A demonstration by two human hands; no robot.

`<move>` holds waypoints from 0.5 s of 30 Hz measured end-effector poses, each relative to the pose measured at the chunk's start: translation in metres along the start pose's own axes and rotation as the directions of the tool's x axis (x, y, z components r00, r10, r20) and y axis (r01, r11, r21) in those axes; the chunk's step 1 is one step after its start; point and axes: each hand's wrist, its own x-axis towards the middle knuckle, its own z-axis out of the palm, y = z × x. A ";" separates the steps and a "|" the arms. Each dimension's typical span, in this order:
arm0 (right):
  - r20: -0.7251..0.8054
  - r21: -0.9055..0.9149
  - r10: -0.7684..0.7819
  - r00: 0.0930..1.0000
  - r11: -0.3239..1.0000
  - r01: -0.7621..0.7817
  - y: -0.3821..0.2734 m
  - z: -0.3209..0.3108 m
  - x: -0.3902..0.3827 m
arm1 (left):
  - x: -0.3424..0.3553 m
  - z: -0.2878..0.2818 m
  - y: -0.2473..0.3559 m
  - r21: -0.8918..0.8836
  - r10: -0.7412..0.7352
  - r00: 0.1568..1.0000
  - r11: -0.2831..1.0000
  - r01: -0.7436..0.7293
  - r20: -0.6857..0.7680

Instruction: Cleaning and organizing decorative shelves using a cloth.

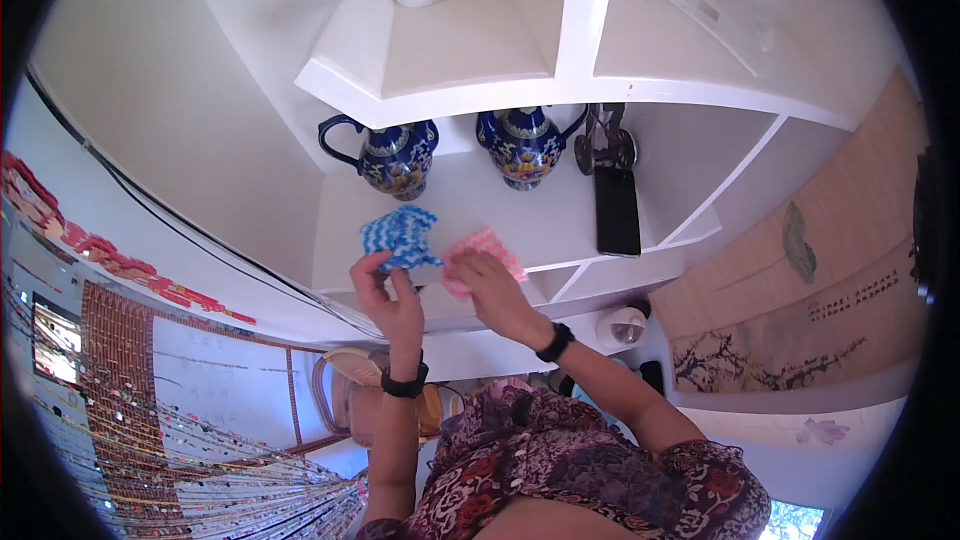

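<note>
A small blue-and-white striped piece of knitted or crocheted cloth point(402, 234) is pinched at its lower edge by the fingers of my left hand point(393, 306). Beside it, my right hand point(494, 292) is closed over a pink cloth point(493, 242) of similar texture, hiding its middle. The two cloths are close together at their lower edges; whether they touch I cannot tell. Both are held up in front of a white shelf point(465, 230). Dark bands circle both of my wrists.
Two dark blue patterned jugs point(400, 162) stand on the shelf behind my hands. Right of them a black phone point(617, 212) leans by a dark metal object point(606, 145). A beaded curtain point(230, 440) and a chair point(362, 395) are at lower left, a painted wall hanging point(800, 320) at right.
</note>
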 end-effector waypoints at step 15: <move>-0.301 0.578 0.596 0.744 0.734 -0.355 -0.022 -0.087 -0.033 | -0.018 0.078 0.018 -0.162 0.076 0.949 0.986 -0.027 0.305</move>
